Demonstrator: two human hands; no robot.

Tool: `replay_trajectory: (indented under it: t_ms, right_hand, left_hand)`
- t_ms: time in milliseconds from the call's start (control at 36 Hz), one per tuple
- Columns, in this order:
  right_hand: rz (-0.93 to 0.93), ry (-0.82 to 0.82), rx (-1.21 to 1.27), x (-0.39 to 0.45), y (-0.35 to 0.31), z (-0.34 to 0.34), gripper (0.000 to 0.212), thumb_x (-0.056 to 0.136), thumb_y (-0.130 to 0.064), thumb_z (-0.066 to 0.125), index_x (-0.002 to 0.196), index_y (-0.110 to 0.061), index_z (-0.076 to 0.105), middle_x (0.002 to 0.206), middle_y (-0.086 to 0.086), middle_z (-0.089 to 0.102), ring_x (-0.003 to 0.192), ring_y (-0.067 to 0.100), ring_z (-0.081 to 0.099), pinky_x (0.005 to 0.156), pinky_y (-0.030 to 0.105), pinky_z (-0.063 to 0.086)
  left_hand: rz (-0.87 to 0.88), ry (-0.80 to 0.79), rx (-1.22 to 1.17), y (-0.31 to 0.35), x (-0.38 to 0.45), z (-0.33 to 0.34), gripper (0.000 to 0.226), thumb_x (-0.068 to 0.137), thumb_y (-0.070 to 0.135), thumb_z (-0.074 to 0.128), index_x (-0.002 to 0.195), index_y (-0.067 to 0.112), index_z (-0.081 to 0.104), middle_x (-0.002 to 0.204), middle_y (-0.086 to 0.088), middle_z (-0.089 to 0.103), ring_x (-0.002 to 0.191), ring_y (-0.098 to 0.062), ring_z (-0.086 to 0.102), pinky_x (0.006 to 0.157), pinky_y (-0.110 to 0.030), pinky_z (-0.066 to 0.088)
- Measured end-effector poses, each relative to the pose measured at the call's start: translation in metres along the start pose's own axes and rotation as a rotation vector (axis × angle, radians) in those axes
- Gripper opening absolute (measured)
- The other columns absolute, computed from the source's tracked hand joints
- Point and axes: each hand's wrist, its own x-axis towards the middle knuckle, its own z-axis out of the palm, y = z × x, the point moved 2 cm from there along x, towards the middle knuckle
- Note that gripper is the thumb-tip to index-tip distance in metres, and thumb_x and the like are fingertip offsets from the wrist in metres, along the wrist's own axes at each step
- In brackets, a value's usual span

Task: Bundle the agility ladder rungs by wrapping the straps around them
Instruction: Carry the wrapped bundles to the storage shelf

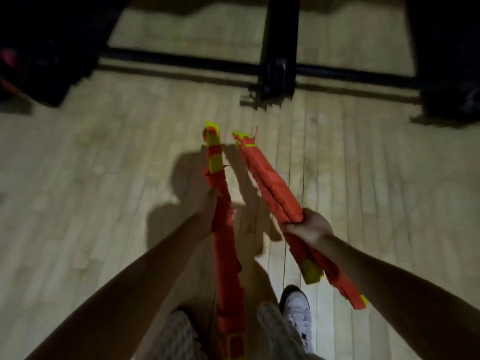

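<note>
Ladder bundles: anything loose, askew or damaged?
Nothing looks damaged, though the frame is dim and blurred. The left bundle, held by the left hand, looks loose, with ragged orange edges sticking out. The right bundle, gripped by the right hand, looks tighter, with a yellow strap around its far end.

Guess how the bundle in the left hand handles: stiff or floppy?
Probably stiff: the left bundle stays straight above and below the left hand. Likely light, since one hand carries it. Frayed-looking edges hint loose strap could slip; blur prevents certainty.

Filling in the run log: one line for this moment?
left hand grips left bundle | right hand grips right bundle | bundles apart | over wood floor
</note>
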Motion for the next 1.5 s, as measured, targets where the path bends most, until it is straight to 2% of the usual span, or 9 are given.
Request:
replay_trajectory:
  t_ms: [111, 278, 500, 639, 778, 917, 1167, 1306, 1500]
  right_hand:
    - [-0.066, -0.013, 0.049, -0.08, -0.077, -0.074, 0.047, 0.063, -0.052, 0.081, 0.098, -0.035, 0.054, 0.089, -0.012, 0.067, 0.077, 0.007, 0.063, 0.063, 0.02, 0.048]
    - [-0.239, 0.044, 0.038, -0.198, -0.204, -0.195, 0.042, 0.064, -0.047, 0.081, 0.096, -0.036, 0.056, 0.088, -0.014, 0.067, 0.078, 0.005, 0.065, 0.068, 0.021, 0.051]
    - [-0.544, 0.262, 0.177, -0.342, -0.397, -0.319, 0.04, 0.062, -0.039, 0.082, 0.095, -0.029, 0.063, 0.082, -0.009, 0.071, 0.069, 0.005, 0.067, 0.066, 0.026, 0.056]
    - [-0.681, 0.393, 0.285, -0.407, -0.473, -0.353, 0.057, 0.042, -0.058, 0.073, 0.088, -0.026, 0.062, 0.081, -0.006, 0.07, 0.075, 0.012, 0.066, 0.076, 0.035, 0.056]
    - [-0.822, 0.437, 0.384, -0.47, -0.555, -0.371, 0.055, 0.046, -0.049, 0.082, 0.092, -0.025, 0.063, 0.085, -0.002, 0.071, 0.078, 0.019, 0.069, 0.075, 0.042, 0.058]
    - [-0.909, 0.464, 0.437, -0.508, -0.617, -0.382, 0.038, 0.066, -0.03, 0.086, 0.096, -0.022, 0.065, 0.089, -0.004, 0.07, 0.085, 0.016, 0.067, 0.079, 0.035, 0.054]
    - [-1.009, 0.502, 0.431, -0.518, -0.716, -0.44, 0.061, 0.04, -0.058, 0.076, 0.09, -0.025, 0.065, 0.086, -0.001, 0.071, 0.08, 0.021, 0.069, 0.079, 0.046, 0.058]
    - [-1.08, 0.348, 0.532, -0.504, -0.777, -0.474, 0.035, 0.067, -0.026, 0.085, 0.096, -0.015, 0.068, 0.087, 0.007, 0.072, 0.072, 0.022, 0.07, 0.067, 0.037, 0.061]
    - [-1.193, 0.181, 0.622, -0.464, -0.896, -0.516, 0.03, 0.075, -0.013, 0.08, 0.099, -0.005, 0.065, 0.083, 0.014, 0.07, 0.065, 0.026, 0.069, 0.062, 0.039, 0.06]
  left_hand:
    - [0.115, 0.009, -0.018, 0.116, -0.1, 0.012, 0.021, 0.094, 0.009, 0.038, 0.079, 0.003, 0.051, 0.069, -0.014, 0.051, 0.036, -0.017, 0.056, 0.038, -0.02, 0.047]
    - [0.281, -0.065, -0.118, 0.279, -0.259, 0.042, 0.026, 0.09, 0.028, 0.046, 0.084, 0.003, 0.051, 0.058, -0.014, 0.053, 0.042, -0.022, 0.056, 0.04, -0.023, 0.048]
    - [0.543, -0.187, -0.219, 0.464, -0.451, 0.05, 0.027, 0.103, 0.02, 0.038, 0.091, 0.001, 0.052, 0.059, -0.014, 0.066, 0.052, -0.019, 0.068, 0.056, -0.031, 0.058]
    - [0.633, -0.358, -0.458, 0.533, -0.534, 0.037, 0.033, 0.104, 0.019, 0.04, 0.109, -0.013, 0.047, 0.094, -0.027, 0.063, 0.064, -0.032, 0.072, 0.052, -0.038, 0.059]
    - [0.734, -0.374, -0.467, 0.599, -0.622, 0.004, 0.042, 0.104, 0.021, 0.032, 0.082, -0.009, 0.052, 0.06, -0.02, 0.063, 0.043, -0.026, 0.064, 0.043, -0.034, 0.055]
    - [0.803, -0.358, -0.407, 0.654, -0.661, -0.025, 0.038, 0.094, 0.032, 0.025, 0.089, 0.002, 0.047, 0.067, -0.013, 0.05, 0.046, -0.023, 0.052, 0.045, -0.025, 0.052]
    - [0.925, -0.305, -0.319, 0.756, -0.669, -0.041, 0.037, 0.103, 0.032, 0.033, 0.093, 0.001, 0.05, 0.076, -0.015, 0.052, 0.045, -0.022, 0.06, 0.043, -0.026, 0.053]
    - [1.064, -0.23, -0.249, 0.809, -0.654, -0.04, 0.041, 0.105, 0.039, 0.032, 0.123, 0.006, 0.046, 0.081, -0.015, 0.057, 0.047, -0.019, 0.066, 0.044, -0.024, 0.053]
    - [1.199, -0.147, -0.307, 0.911, -0.641, -0.048, 0.042, 0.106, 0.038, 0.031, 0.117, 0.002, 0.049, 0.085, -0.016, 0.06, 0.051, -0.019, 0.068, 0.045, -0.023, 0.054]
